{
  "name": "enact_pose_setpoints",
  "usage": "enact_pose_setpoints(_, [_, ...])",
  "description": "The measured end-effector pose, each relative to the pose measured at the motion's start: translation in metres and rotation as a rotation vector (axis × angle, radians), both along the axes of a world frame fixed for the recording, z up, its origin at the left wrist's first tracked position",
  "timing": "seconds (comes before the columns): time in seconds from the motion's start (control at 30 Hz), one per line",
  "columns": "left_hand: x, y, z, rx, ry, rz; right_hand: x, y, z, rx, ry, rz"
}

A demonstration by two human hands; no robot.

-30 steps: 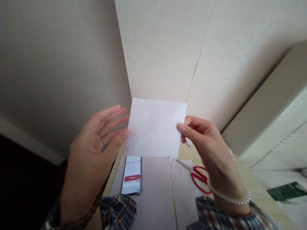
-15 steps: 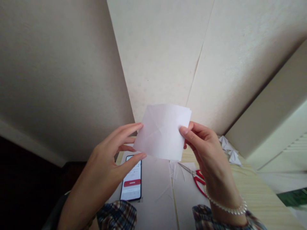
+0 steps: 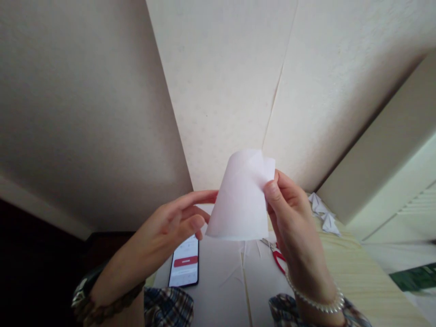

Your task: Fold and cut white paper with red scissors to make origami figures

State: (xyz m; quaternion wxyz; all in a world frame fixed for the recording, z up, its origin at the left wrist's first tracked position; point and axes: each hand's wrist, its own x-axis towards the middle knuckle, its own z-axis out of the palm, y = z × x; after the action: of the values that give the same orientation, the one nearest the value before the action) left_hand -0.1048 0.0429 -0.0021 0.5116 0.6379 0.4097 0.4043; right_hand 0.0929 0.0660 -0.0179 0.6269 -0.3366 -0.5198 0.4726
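Note:
A creased white sheet of paper point(image 3: 240, 200) is held up in front of the wall, curled over at its top. My right hand point(image 3: 289, 218) pinches its right edge between thumb and fingers. My left hand point(image 3: 170, 227) reaches to the paper's left edge; its index finger goes behind the sheet and the thumb is curled just short of the front. A pearl bracelet point(image 3: 316, 302) is on my right wrist and a dark band on my left.
Below on the wooden table point(image 3: 361, 281) lie white sheets point(image 3: 225, 290), a phone point(image 3: 185, 268) with a lit screen, red-handled scissors point(image 3: 277, 256) and small folded white paper shapes point(image 3: 323, 213). A wall corner stands straight ahead, a pale cabinet to the right.
The sheet went from flat to curled over at the top. My left hand went from open beside the paper to touching its left edge, and both hands drew closer together.

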Motion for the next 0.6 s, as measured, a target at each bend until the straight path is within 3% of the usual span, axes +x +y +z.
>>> enact_pose_setpoints(0.3, [0.006, -0.006, -0.004, 0.016, 0.113, -0.046, -0.002, -0.003, -0.004, 0.002, -0.102, -0.083])
enact_pose_setpoints(0.43, [0.002, -0.003, -0.007, 0.023, 0.040, 0.031, -0.002, -0.003, -0.001, -0.004, -0.127, -0.106])
enact_pose_setpoints(0.6, [-0.003, -0.001, -0.013, 0.168, 0.025, 0.043, 0.004, 0.000, -0.002, -0.042, -0.106, -0.039])
